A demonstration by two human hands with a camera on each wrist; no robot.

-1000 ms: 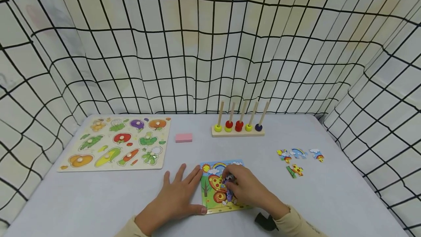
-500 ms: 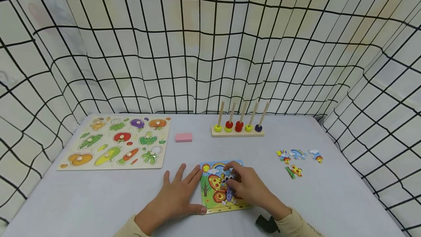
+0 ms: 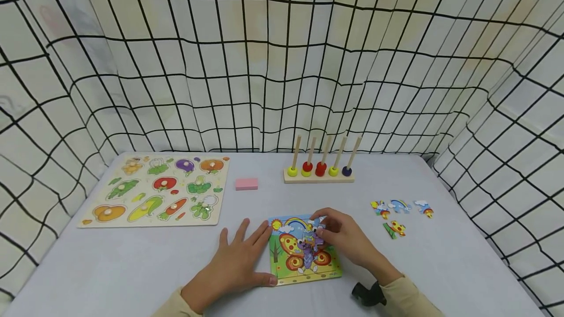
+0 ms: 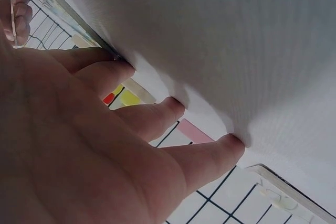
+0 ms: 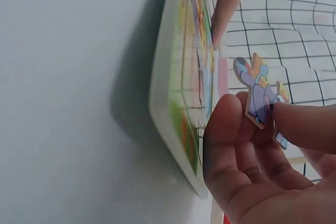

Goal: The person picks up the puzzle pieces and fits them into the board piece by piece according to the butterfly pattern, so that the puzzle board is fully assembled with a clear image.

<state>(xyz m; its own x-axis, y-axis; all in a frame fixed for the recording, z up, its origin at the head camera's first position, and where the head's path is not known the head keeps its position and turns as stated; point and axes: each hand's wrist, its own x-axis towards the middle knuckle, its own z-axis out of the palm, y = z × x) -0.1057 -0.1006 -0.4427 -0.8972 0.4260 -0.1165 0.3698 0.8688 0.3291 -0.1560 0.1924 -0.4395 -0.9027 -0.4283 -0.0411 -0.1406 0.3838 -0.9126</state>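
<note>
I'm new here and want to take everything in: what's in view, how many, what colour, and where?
Table: one, white, in front.
Grid: one, black, behind and beside the table.
Vegetable board: one, cream, back left.
Block: one, pink, right of that board.
Bead rack: one, pale wood, back, right of centre.
Beads: several, yellow, red, dark blue, on the rack.
Puzzle board: one, multicoloured, front centre.
Held piece: one, mainly purple, over the puzzle board.
Loose pieces: four, multicoloured, right.
Unidentified object: one, black, front right.
Sleeves: two, beige, bottom edge.
Hands: two, bare, at the puzzle board.
</note>
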